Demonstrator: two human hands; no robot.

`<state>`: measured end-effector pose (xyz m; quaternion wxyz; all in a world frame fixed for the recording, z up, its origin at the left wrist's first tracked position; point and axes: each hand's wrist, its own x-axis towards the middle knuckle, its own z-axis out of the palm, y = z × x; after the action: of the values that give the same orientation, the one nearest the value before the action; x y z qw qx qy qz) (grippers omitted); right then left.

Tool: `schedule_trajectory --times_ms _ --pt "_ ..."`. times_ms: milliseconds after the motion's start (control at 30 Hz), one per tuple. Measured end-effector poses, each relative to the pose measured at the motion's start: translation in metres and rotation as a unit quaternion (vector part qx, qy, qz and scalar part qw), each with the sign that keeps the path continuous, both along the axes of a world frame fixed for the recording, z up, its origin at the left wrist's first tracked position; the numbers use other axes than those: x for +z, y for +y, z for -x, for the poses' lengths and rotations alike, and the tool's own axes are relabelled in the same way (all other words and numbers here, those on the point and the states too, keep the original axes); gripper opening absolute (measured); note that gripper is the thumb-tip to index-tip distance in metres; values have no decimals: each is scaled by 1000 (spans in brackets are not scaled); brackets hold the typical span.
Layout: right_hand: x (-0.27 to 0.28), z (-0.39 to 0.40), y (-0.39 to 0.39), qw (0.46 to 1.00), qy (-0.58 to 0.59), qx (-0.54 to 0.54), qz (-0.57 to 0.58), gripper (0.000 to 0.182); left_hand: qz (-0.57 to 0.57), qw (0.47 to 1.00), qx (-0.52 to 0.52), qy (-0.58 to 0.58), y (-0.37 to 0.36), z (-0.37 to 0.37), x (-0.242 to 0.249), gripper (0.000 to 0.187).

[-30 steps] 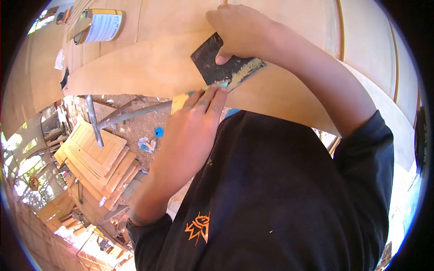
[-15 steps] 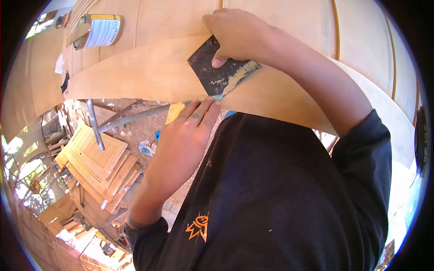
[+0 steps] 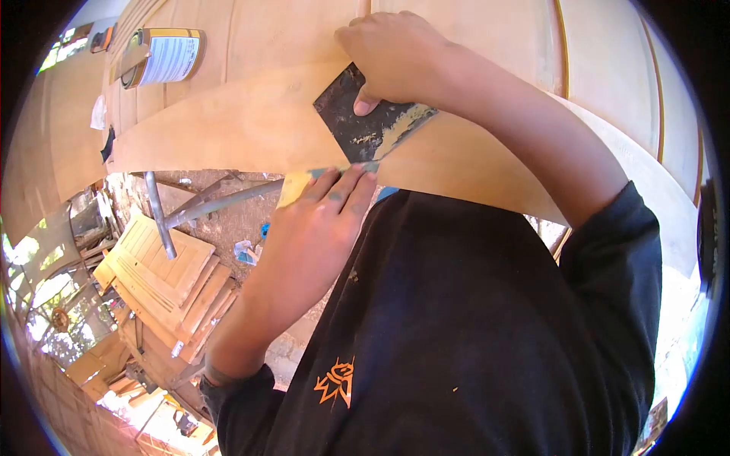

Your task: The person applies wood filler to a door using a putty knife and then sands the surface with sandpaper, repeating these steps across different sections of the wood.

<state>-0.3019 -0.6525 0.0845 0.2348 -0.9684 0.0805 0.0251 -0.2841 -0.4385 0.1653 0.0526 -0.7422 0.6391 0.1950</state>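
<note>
My right hand (image 3: pixel 395 57) grips a dark, square flat scraper (image 3: pixel 346 106), thumb on its face and fingers behind. Pale filler is smeared along the scraper's lower right edge. Beneath lies the light wooden panel (image 3: pixel 228 129). At the panel's near edge, my left hand (image 3: pixel 315 228) has its fingers together over a flat yellow piece (image 3: pixel 293 188) with a blue-green edge. The fingers hide most of that piece, and I cannot tell its kind. The scraper's lower corner meets the blue-green edge right at the left fingertips.
A labelled can (image 3: pixel 171 57) stands on the panel at upper left, near a dark scrap (image 3: pixel 108 144) and a white scrap (image 3: pixel 99 112). Below the panel are a metal tube leg (image 3: pixel 158 213) and a stack of wooden door panels (image 3: pixel 163 262) on the ground.
Both hands keep nearly the same place and hold. The left hand and its yellow piece have shifted very slightly; the scraper's corner still meets the piece.
</note>
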Motion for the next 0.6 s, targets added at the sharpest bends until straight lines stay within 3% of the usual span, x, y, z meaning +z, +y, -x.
schedule_trajectory --times_ms 400,500,600 --pt "25 -14 -1 992 112 30 41 59 -12 1000 -13 14 1 -2 6 52" --pt "15 -16 1 996 72 11 47 60 -3 1000 -20 -5 -3 -3 6 49" --pt "27 -15 -3 992 115 35 35 59 -7 1000 -24 0 0 -2 6 50"
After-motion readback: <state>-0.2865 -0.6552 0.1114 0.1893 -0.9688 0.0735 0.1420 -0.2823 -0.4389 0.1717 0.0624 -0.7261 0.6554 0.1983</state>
